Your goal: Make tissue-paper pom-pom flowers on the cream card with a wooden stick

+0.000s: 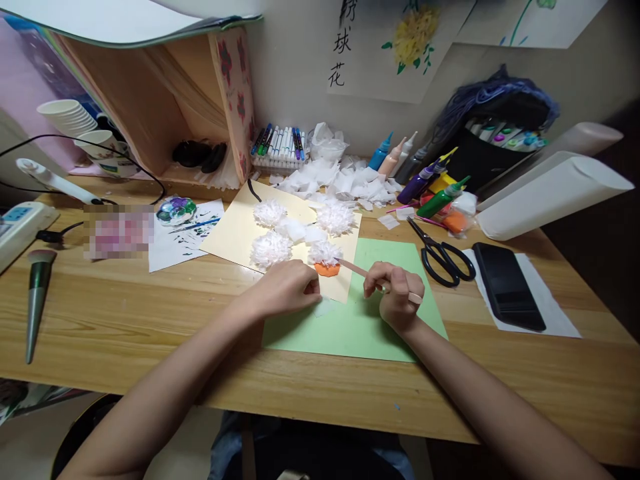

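Head view: I have two hands over the worktop (pixel 150 333). Right hand (pixel 397 290) pinches a slim pale stick (pixel 354 267); its tip reaches the lower-right white ruffled puff (pixel 325 252), right at the puff's edge. Can't tell from here how hard it presses, if at all. Left hand (pixel 290 287) has its fingers curled in, over the lower edge of the cream sheet (pixel 235 227); I can't tell whether it grips anything. A small pale scrap (pixel 326 307) lies just beside its fingertips, on the green sheet (pixel 320 340).

Four puffs sit on the cream sheet, two by two; the lower-right one has an orange piece (pixel 327 269) just below it. Cream sheet overlaps the green one. Behind: heap of white paper pieces (pixel 335 183), marker box (pixel 280 147). To the right: black-handled scissors (pixel 445 260), partly open, then a dark phone (pixel 507 287) on white paper. Far left: brush (pixel 39 300).
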`<state>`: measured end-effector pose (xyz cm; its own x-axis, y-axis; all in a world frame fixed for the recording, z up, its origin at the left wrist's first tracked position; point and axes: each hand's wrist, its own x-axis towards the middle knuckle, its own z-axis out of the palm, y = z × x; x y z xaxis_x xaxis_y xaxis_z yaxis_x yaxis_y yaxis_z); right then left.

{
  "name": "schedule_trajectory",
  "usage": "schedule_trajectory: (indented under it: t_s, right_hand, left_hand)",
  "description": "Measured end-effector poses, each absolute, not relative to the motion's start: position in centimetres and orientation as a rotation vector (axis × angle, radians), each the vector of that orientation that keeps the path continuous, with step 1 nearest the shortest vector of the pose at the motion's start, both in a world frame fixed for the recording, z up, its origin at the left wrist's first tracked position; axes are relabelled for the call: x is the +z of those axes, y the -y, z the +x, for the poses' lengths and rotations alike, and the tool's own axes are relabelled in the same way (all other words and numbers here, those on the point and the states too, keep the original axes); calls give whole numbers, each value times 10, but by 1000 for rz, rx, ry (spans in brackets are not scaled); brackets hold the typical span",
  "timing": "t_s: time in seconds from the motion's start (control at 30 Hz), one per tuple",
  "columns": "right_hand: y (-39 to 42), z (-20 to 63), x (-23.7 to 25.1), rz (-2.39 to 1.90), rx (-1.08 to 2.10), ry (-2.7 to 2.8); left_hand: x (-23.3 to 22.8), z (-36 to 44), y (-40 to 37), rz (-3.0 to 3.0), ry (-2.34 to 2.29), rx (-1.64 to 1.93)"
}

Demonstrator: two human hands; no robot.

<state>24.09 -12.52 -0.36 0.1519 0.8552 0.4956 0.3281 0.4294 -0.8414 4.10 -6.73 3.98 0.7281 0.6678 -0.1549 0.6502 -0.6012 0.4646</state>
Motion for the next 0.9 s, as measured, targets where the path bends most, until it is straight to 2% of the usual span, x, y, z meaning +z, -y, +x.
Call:
schedule_trajectory:
  t_s: [0.27, 0.5, 0.9]
  right_hand:
    - [125, 238, -1, -976, 377, 1786]
    - [116, 227, -1, -910, 214, 2022]
    - [113, 223, -3, -915, 136, 2118]
  left_hand:
    - [30, 42, 56, 2432, -1397, 301]
    - [27, 43, 56, 2448, -1455, 429]
    - [20, 45, 55, 2515, -1493, 453]
